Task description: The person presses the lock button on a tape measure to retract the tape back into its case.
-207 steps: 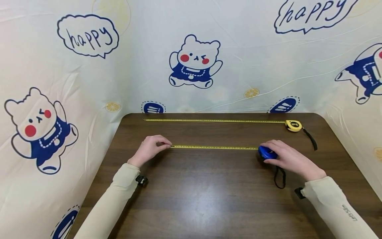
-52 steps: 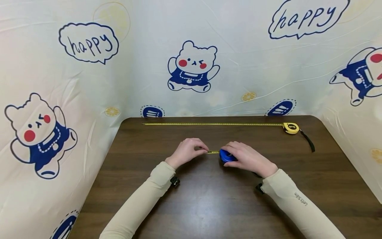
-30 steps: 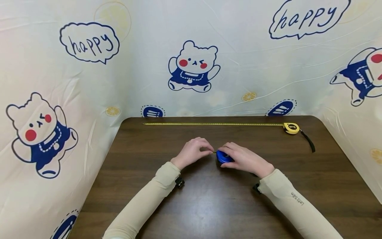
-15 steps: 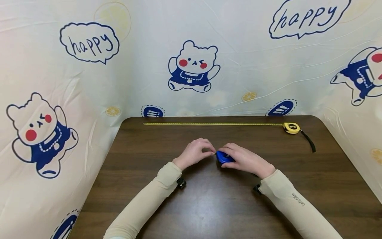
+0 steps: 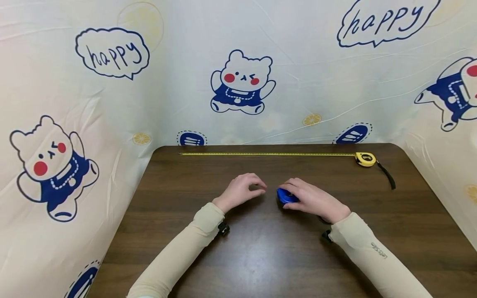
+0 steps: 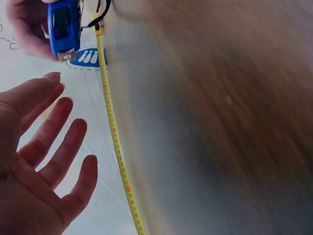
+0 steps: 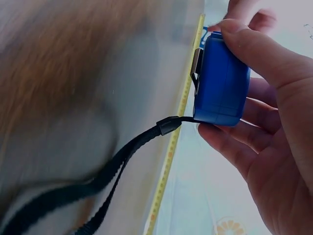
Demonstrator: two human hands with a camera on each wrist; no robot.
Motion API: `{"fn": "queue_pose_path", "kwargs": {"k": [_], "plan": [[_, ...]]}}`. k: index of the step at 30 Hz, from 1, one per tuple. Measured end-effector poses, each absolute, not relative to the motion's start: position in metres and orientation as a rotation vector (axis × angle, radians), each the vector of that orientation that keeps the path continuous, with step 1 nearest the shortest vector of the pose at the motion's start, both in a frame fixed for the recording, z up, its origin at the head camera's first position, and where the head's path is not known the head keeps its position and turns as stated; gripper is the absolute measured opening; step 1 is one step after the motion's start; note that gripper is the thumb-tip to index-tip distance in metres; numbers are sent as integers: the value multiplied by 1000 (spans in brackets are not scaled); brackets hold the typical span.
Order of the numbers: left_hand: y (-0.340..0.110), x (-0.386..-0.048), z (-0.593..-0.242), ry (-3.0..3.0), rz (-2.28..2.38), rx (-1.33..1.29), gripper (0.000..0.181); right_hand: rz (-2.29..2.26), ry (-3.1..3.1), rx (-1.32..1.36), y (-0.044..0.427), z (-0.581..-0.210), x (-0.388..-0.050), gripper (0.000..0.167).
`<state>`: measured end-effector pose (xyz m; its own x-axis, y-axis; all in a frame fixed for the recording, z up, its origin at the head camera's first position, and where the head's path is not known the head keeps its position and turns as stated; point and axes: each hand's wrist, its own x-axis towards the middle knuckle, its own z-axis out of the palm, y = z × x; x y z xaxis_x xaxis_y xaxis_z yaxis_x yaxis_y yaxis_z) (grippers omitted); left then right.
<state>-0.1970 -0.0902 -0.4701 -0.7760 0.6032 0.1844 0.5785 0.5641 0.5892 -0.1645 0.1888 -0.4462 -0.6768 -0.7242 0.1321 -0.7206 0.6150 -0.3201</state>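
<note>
Going from the left, we first meet the pale printed cloth (image 5: 112,103) hanging beyond the left and far sides of the brown table (image 5: 238,260). Near the far edge, a pulled-out yellow blade (image 5: 268,154) starts to the left of the left hand (image 5: 241,191) and runs straight across to the right. That hand is held around the middle, its fingers spread and loosely bent, with nothing between them. Just to its right, across a small gap, is the blue tape measure (image 5: 286,196), gripped by the right hand (image 5: 314,199) between the thumb and the curled fingers. In the left wrist view we find its metal hook (image 6: 67,55) at the mouth of the case with no blade out, and in the right wrist view a dark strap (image 7: 105,178) trails from the other end. Whether the case touches the wood we cannot tell. Farther right, at the far side, lies the yellow case (image 5: 365,159), its black cord (image 5: 386,176) stretching nearer to us; neither hand touches it. We judge the step in hand to be the end of winding in the blue tape. The next move, we think, calls for setting that tape down steadily and loosening the right hand's grip.
</note>
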Motion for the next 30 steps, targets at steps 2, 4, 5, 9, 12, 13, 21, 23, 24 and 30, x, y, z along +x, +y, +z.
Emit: {"fn": "queue_pose_path", "kwargs": {"k": [2,4,5,9,12,13,21,23,24,30], "plan": [[-94,-196,-470,2747,1018,1024,20,-550,2821,-1242,194,-445,-164,57],[-97,-196,-469,2749,1023,1010,21,-547,2833,-1224,200,-444,-164,57],[-99,-195,-470,2752,1024,1003,22,-547,2838,-1218,203,-444,-163,58],[-107,-194,-471,2775,1013,976,23,-543,2857,-1192,216,-443,-161,59],[-112,-193,-473,2799,993,959,22,-537,2869,-1166,226,-444,-160,59],[-114,-193,-473,2807,984,955,21,-535,2874,-1154,229,-444,-159,59],[-131,-193,-473,2843,949,940,20,-519,2913,-1093,255,-447,-155,59],[-135,-193,-473,2849,953,941,20,-516,2919,-1086,262,-447,-155,58],[-137,-193,-473,2852,955,939,20,-514,2923,-1083,266,-447,-154,57],[-149,-191,-473,2869,941,886,20,-513,2959,-1058,285,-451,-153,56]]}}
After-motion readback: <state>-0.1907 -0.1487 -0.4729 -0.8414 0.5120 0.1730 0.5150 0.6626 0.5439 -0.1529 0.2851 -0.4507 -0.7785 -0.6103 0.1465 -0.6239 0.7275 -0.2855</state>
